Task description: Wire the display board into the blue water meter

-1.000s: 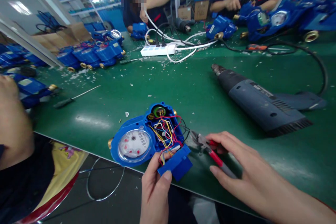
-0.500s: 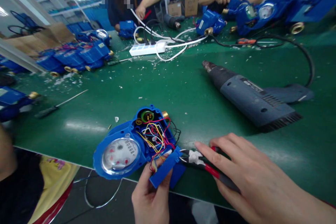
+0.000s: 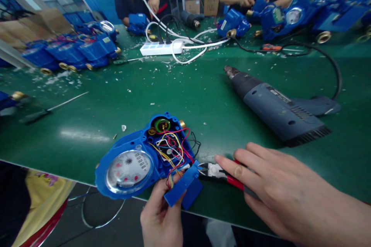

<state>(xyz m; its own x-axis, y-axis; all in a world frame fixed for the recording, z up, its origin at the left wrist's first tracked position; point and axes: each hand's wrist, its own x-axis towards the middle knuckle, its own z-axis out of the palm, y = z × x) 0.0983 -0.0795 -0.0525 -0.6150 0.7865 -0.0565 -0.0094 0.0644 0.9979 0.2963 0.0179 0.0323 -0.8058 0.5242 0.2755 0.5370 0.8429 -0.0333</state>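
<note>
A blue water meter [image 3: 130, 142] with its wiring compartment uncovered lies at the green table's front edge. Red, yellow, blue and black wires run inside it. My left hand [image 3: 164, 210] pinches a narrow blue plastic piece [image 3: 182, 185] beside the compartment, with wires passing behind that piece. Under it, another flat blue part [image 3: 193, 195] shows. My right hand [image 3: 269, 185] is wrapped round red-and-black cutting pliers [image 3: 214, 170], whose jaw tips are at the right end of the narrow piece.
A grey heat gun [image 3: 278, 112] lies at the right. Behind are a white power strip [image 3: 160, 48] with cables and two people handling blue meters. A screwdriver [image 3: 55, 108] and grouped meters [image 3: 69, 52] are at the left. Scraps dot the green table [image 3: 174, 88].
The view has shifted slightly, moving the left-side objects further left. My hands keep their holds on the blue piece and the pliers, with the jaw tips still at the piece's end.
</note>
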